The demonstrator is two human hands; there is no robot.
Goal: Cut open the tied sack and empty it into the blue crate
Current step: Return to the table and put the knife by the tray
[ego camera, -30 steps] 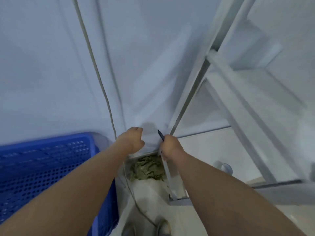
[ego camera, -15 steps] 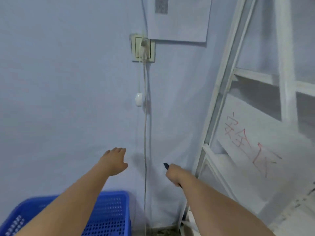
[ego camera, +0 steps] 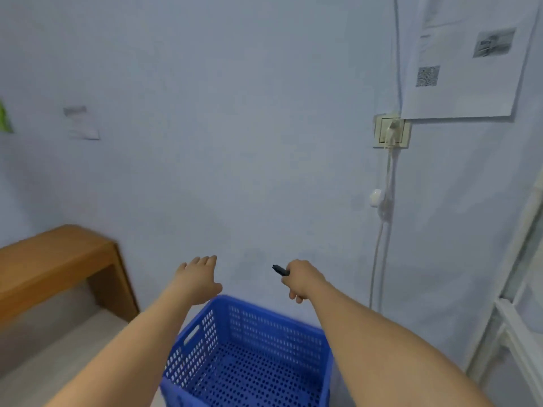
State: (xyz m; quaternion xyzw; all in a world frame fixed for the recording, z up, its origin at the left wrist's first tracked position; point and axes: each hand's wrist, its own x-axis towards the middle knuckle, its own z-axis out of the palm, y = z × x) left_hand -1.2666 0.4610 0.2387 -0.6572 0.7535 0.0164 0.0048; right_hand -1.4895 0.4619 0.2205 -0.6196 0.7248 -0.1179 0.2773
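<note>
The blue crate (ego camera: 252,345) stands on the floor against the wall, low in the middle of the view, perforated, with nothing visible inside. My left hand (ego camera: 199,277) hovers over the crate's far left corner, palm down, fingers apart, holding nothing. My right hand (ego camera: 302,279) is fisted around a small dark cutter (ego camera: 280,270), whose tip pokes out to the left, above the crate's far rim. No sack is in view.
A wooden bench (ego camera: 55,259) stands at the left against the wall. A wall socket (ego camera: 390,132) with a white cord (ego camera: 379,245) hanging down is at the right, below a pinned paper sheet (ego camera: 470,60). A white metal rack (ego camera: 520,318) fills the right edge.
The view has swung up and left, away from the rack's corner and the leaves on the floor. The crate now lies centred below my hands. My left hand went from fisted to spread.
</note>
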